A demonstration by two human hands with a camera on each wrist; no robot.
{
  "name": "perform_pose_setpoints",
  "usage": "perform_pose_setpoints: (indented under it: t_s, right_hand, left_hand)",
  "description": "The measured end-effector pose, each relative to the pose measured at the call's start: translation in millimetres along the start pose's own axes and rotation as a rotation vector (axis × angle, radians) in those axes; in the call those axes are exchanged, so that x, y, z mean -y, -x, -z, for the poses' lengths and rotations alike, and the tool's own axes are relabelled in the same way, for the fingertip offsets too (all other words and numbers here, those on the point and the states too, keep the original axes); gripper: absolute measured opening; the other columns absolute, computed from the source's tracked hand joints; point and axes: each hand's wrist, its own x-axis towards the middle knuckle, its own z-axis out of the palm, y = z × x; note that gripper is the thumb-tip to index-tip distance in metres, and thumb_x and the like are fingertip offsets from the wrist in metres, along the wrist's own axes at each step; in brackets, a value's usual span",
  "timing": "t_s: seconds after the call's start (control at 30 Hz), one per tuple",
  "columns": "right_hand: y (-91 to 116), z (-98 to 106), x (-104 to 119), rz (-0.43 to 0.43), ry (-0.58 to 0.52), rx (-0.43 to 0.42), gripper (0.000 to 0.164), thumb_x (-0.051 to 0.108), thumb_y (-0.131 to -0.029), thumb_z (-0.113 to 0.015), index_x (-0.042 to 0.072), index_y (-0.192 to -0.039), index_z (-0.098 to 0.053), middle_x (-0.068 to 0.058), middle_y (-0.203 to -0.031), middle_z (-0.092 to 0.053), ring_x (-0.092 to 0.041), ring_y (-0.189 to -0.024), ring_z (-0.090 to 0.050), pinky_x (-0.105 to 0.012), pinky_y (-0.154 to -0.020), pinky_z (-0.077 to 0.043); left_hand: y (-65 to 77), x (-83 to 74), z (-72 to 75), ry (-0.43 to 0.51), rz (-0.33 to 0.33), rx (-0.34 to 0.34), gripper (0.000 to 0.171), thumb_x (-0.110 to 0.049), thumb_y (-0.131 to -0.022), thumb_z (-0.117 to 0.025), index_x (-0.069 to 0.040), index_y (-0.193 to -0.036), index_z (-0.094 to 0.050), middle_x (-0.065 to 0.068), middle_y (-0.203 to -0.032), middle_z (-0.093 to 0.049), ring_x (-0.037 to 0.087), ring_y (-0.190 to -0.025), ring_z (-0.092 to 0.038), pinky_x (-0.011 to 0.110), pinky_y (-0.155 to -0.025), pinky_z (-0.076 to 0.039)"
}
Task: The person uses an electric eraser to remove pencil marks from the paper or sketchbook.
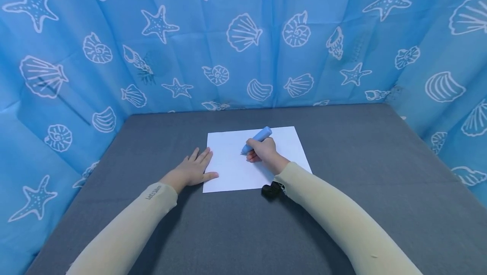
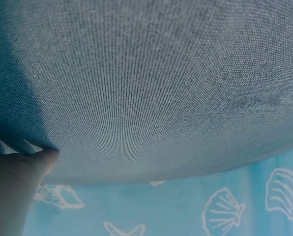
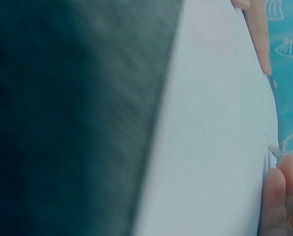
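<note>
A white sheet of paper lies flat on the grey cloth. My right hand grips a thick blue pen, its pointed tip down at the middle of the sheet and its blunt end slanting up to the right. In the right wrist view, curled fingertips hold the pen close above the paper, where a few faint dark flecks show. My left hand rests with fingers spread at the sheet's left edge. Only part of this hand appears in the left wrist view.
Grey cloth covers the table around the paper. A blue curtain printed with white shells and starfish hangs behind and along both sides. A small black device sits under the right wrist, by the sleeve cuff.
</note>
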Motion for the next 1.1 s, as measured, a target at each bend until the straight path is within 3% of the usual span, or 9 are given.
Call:
perform_pose_setpoints:
  t_s: [1.1]
  right_hand:
    - [0.1,-4.8,-1.6,0.023,-0.016,0.003,0.021,0.013,-0.091,-0.058,-0.008,-0.096,-0.059,-0.008,-0.057,-0.06,-0.011,-0.045,-0.058,-0.023,-0.049,-0.053]
  left_hand:
    - [-1.0,2.4,-1.4,0.014,-0.01,-0.003,0.088,-0.063,-0.097,-0.037,-0.006,-0.156,-0.007,0.014,-0.162,-0.002,0.042,-0.146,0.003,0.06,-0.113,-0.009]
